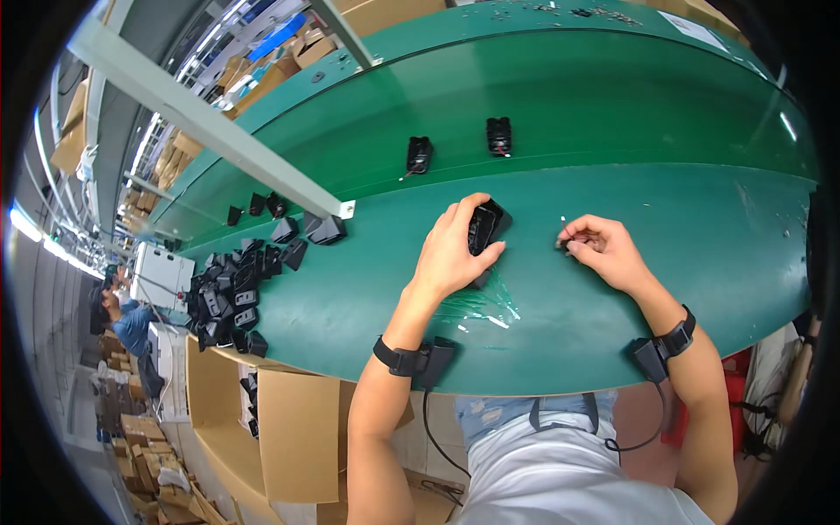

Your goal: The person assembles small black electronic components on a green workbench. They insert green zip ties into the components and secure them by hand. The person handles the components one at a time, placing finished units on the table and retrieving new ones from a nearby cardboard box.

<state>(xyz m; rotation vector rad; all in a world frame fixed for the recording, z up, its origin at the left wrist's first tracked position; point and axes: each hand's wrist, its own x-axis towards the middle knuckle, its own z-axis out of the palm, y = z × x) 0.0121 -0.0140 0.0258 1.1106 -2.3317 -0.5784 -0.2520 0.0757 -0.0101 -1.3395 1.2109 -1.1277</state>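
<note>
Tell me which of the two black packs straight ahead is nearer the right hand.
The right black pack; the left black pack lies farther from the right hand, nearer the metal post.

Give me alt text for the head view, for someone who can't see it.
A left hand grips a black part at a green worktable, while the right hand is curled closed apart from it, any contents too small to make out. Two black packs lie farther back, and a pile of black casings lies to the left.
</note>
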